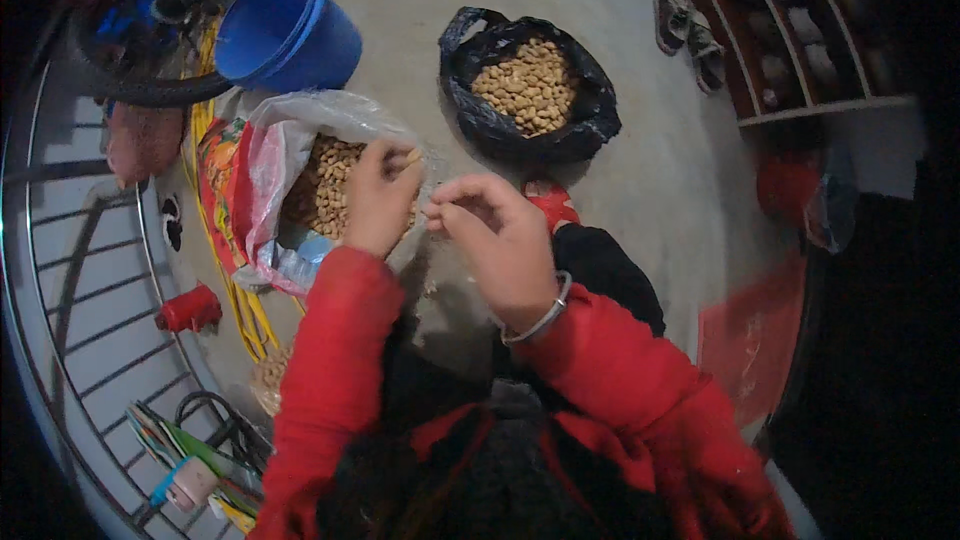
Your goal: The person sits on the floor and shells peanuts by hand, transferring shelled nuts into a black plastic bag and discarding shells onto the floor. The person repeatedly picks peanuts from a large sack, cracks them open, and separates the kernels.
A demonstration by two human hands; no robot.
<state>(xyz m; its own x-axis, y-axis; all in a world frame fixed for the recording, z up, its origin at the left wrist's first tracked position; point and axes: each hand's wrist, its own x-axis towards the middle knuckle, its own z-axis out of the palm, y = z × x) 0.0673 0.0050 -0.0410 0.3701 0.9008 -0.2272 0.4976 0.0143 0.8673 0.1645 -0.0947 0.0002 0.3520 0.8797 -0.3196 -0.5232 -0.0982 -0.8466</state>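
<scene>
Peanut (412, 156) pinched in left hand (378, 198) fingertips, held over open plastic sack (290, 145) of unshelled peanuts, prob. so bits drop back in. Right hand (497, 235) close beside, fingers curled on sth tiny, can't tell what. Black bag (530, 90) w/ more nuts beyond, blue bucket (290, 30) near.

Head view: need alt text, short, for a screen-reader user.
Seen from above, a person in red sleeves holds the left hand and right hand together, pinching a peanut over an open plastic sack of peanuts. A black bag of peanuts and a blue bucket sit on the concrete floor beyond.
</scene>
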